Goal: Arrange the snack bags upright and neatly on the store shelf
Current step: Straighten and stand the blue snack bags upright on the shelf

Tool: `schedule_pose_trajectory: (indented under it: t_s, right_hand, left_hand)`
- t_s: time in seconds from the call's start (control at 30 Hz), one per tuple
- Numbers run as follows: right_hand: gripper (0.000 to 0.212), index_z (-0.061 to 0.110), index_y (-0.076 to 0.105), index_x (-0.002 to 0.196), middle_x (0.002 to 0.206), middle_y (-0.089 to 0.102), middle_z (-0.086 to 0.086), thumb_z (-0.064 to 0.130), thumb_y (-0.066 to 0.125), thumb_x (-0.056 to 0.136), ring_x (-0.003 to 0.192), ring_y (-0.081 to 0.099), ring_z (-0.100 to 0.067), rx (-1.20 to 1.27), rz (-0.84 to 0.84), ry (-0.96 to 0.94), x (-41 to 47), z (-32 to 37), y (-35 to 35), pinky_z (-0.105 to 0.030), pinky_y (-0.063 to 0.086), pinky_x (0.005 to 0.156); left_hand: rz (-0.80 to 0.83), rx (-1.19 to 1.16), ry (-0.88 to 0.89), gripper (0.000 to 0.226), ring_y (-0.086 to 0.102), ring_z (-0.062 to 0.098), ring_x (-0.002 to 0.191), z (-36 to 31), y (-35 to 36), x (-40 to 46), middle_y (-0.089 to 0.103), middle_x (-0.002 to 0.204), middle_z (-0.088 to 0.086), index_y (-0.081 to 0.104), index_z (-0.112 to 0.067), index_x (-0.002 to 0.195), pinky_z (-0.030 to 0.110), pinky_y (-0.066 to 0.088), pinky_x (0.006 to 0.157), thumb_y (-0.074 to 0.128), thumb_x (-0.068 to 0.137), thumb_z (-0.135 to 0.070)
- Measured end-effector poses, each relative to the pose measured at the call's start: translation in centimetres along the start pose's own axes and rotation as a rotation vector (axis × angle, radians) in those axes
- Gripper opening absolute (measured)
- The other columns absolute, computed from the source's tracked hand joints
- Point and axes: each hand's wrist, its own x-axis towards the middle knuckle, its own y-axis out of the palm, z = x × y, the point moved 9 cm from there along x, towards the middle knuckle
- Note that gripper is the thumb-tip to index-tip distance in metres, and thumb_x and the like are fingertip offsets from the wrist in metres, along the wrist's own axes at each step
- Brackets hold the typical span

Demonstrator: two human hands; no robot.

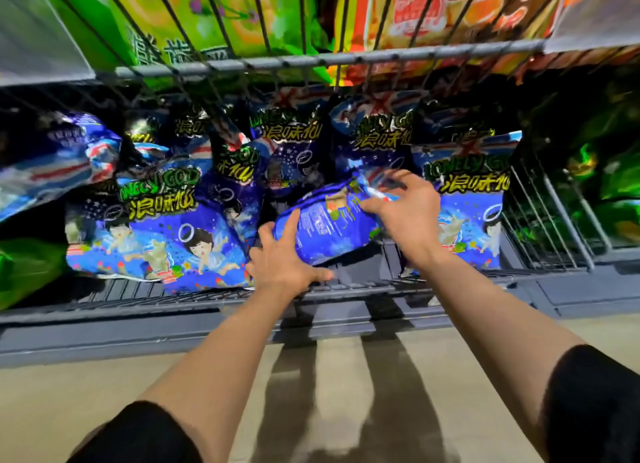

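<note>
Several blue snack bags fill the low wire shelf (pixel 194 298). One blue bag (pixel 332 227) lies tilted with its back side up at the shelf front, between my two hands. My left hand (pixel 284 258) holds its lower left edge, thumb under it and fingers on top. My right hand (pixel 405 206) pinches its upper right corner. An upright blue bag (pixel 474 199) stands just right of my right hand. Another blue bag (pixel 166 234) leans at the front left. More blue bags (pixel 294 143) stand behind.
A wire divider (pixel 543 216) bounds the blue bags on the right, with green bags (pixel 609 185) beyond it. A green bag (pixel 24 268) lies at the far left. The upper wire shelf (pixel 311 60) holds green and orange bags close overhead. Beige floor lies below.
</note>
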Motion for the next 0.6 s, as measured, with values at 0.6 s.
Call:
schedule_pose_trajectory:
  t_s: [0.6]
  right_hand:
    - [0.052, 0.017, 0.040, 0.140, 0.119, 0.052, 0.017, 0.008, 0.057, 0.092, 0.107, 0.049, 0.003, 0.412, 0.282, 0.033, -2.4, -0.1, 1.6, -0.004, 0.041, 0.086]
  left_hand:
    - [-0.316, -0.552, 0.092, 0.030, 0.059, 0.024, 0.096, 1.3, -5.1, -0.4, 0.066, 0.104, 0.007, 0.066, -0.008, 0.107, 0.032, 0.042, 0.082, 0.050, 0.097, -0.032]
